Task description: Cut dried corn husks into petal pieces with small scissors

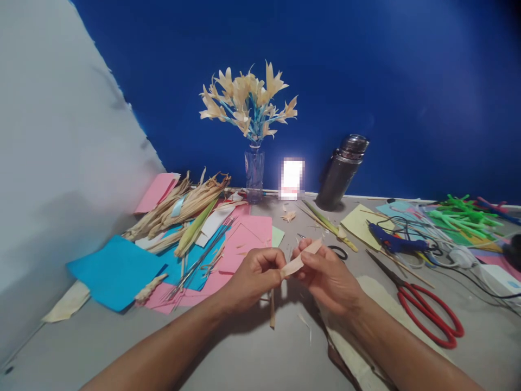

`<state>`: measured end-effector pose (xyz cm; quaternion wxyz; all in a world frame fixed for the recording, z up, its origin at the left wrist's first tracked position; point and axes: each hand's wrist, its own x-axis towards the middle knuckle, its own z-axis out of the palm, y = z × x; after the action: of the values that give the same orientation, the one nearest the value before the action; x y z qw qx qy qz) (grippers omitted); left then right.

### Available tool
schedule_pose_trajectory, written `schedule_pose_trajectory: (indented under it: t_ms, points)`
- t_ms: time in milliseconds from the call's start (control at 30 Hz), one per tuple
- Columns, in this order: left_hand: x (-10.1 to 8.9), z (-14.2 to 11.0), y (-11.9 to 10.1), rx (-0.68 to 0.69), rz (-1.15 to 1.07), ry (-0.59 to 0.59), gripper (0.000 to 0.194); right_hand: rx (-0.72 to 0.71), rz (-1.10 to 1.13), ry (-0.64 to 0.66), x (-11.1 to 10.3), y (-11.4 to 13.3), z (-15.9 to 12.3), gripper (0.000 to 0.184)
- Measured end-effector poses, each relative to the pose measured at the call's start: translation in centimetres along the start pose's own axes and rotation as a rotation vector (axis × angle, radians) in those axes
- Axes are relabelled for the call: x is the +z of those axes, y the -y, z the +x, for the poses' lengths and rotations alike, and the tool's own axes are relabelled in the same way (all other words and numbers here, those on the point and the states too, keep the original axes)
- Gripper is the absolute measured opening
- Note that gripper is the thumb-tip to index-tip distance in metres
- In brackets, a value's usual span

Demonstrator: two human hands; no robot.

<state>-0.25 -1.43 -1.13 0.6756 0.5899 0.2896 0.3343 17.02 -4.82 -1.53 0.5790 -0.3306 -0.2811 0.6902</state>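
Between my two hands is a pale strip of corn husk [296,263], stretched at a slant above the table. My left hand [258,271] is closed and pinches its lower left end, and a narrow tail of husk [272,315] hangs below these fingers. My right hand [331,277] is closed on the upper right part, thumb on the near face. Behind the hands, a glass vase [254,176] holds husk flowers [248,92] on blue stems. To the left lies a bundle of dried corn husks [183,203] with a greener husk [197,228].
Red-handled scissors [427,315] lie right of my right hand, near a blue glue gun [396,239] with cables. A dark flask [342,174] stands by the blue wall. Blue paper [118,271], pink paper [252,239], thin wires [207,260] and green pipe cleaners [464,217] are spread about.
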Motion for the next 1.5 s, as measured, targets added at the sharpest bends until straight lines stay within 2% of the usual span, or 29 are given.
schedule_pose_trajectory:
  t_ms: [133, 300, 433, 600, 700, 900, 1100, 1167, 1300, 1367, 1500]
  points:
    - [0.4, 0.1, 0.4, -0.042, -0.030, -0.052, 0.015, -0.052, -0.075, -0.025, 0.2, -0.2, 0.0, 0.031]
    - [0.9, 0.3, 0.8, -0.066, -0.126, -0.118, 0.008, -0.040, -0.165, 0.015, 0.1, -1.3, 0.0, 0.032]
    - [0.9, 0.3, 0.8, -0.023, -0.206, -0.035, 0.007, -0.014, -0.187, 0.014, 0.0, -1.5, -0.1, 0.035]
    - [0.3, 0.3, 1.0, -0.017, -0.324, 0.049, 0.006, 0.028, -0.103, 0.105, 0.2, -1.1, -0.4, 0.035]
    - [0.4, 0.4, 1.2, -0.025, -0.333, 0.046, 0.007, 0.002, -0.097, 0.068, 0.1, -1.1, -0.3, 0.033]
    - [1.1, 0.3, 1.1, -0.036, -0.240, -0.050, 0.010, -0.014, -0.151, -0.005, 0.1, -1.1, 0.0, 0.036]
    - [0.3, -0.1, 0.7, 0.015, -0.268, 0.039, 0.006, 0.062, -0.004, 0.118, 0.9, -0.5, -0.7, 0.034]
    - [0.2, -0.2, 0.5, 0.009, -0.259, 0.042, 0.006, 0.050, -0.023, 0.094, 0.7, -0.4, -0.6, 0.034]
    - [0.5, -0.1, 0.4, 0.024, -0.185, 0.005, 0.011, -0.031, -0.074, -0.037, 0.2, -0.6, -0.1, 0.034]
    - [0.7, 0.0, 0.4, 0.033, -0.125, -0.063, 0.012, -0.067, -0.102, -0.092, 0.0, -0.9, 0.1, 0.035]
    - [1.2, 0.0, 0.5, -0.006, -0.025, -0.206, 0.009, -0.093, -0.222, -0.095, -0.2, -1.3, 0.0, 0.037]
